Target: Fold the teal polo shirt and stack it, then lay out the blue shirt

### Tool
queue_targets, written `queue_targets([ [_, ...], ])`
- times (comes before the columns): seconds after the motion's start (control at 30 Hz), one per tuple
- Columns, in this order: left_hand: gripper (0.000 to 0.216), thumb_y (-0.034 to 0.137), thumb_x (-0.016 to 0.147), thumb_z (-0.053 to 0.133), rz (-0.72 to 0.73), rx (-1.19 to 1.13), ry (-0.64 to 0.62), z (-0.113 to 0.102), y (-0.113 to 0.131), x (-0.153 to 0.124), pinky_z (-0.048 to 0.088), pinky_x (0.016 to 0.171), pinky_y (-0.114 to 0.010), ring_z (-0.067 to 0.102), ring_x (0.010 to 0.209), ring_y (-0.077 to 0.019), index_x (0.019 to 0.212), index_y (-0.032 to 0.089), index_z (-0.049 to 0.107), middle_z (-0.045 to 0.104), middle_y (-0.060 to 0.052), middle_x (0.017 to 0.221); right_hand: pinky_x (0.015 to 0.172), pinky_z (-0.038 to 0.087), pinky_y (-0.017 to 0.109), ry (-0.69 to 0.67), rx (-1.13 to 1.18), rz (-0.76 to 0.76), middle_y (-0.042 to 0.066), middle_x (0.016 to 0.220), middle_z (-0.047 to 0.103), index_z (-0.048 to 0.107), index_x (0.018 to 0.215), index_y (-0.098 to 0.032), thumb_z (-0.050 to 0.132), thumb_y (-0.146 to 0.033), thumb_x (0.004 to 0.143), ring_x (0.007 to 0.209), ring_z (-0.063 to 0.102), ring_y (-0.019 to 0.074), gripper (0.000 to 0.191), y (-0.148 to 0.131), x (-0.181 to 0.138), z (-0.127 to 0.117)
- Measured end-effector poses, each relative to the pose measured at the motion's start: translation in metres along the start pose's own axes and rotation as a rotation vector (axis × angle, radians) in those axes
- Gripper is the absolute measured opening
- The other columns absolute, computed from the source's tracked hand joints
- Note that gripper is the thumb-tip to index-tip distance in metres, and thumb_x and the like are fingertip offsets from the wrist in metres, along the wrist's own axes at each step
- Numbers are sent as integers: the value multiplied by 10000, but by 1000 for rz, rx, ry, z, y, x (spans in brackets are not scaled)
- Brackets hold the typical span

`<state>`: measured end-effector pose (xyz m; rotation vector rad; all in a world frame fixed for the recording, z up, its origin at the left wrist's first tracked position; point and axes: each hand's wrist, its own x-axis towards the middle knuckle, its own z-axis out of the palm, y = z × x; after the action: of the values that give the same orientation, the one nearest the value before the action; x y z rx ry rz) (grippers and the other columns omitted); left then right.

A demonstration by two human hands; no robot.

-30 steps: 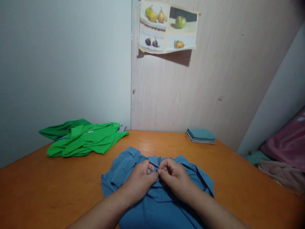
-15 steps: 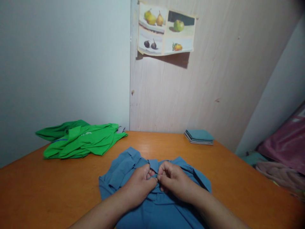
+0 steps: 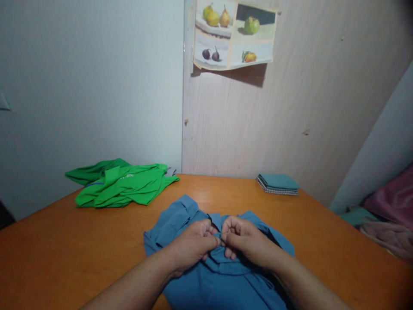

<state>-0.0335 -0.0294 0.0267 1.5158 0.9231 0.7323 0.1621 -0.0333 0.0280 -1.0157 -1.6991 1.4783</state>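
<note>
Blue shirt (image 3: pixel 222 275) on orange table (image 3: pixel 80 241), left hand (image 3: pixel 193 245) and right hand (image 3: pixel 247 243) pinching its collar

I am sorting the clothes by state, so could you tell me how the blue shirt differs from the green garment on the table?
The blue shirt lies at the near edge, pinched near its collar by the left hand and right hand; the green garment lies at the far left by the wall, untouched. The blue shirt is a muted blue; the green garment is bright green with a small white mark. Both lie crumpled and unfolded on the orange table.
</note>
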Motion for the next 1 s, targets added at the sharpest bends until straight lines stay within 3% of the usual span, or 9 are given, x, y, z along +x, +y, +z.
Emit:
queue_targets([
  [0.2,125,209,742,576,2,8,21,3,3,-1,314,488,-204,424,539,-85,860,171,562,509,57,655,524,431,204,11,17,24,-39,620,644,536,894,-196,661,-456,846,519,582,97,293,-1,0,1],
  [0.57,78,243,788,554,131,57,94,9,-13,7,388,616,-241,561,709,-142,819,172,548,621,1,770,480,364,200,115,-75,-45,-57,570,607,520,855,-208,613,-341,863,486,520,92,163,2,1,9],
  [1.0,101,255,797,551,108,45,37,6,-2,0,368,601,-229,492,667,-113,833,161,559,562,27,746,544,418,219,-3,-26,-30,-37,651,643,511,914,-206,634,-406,902,565,591,112,235,8,0,0],
])
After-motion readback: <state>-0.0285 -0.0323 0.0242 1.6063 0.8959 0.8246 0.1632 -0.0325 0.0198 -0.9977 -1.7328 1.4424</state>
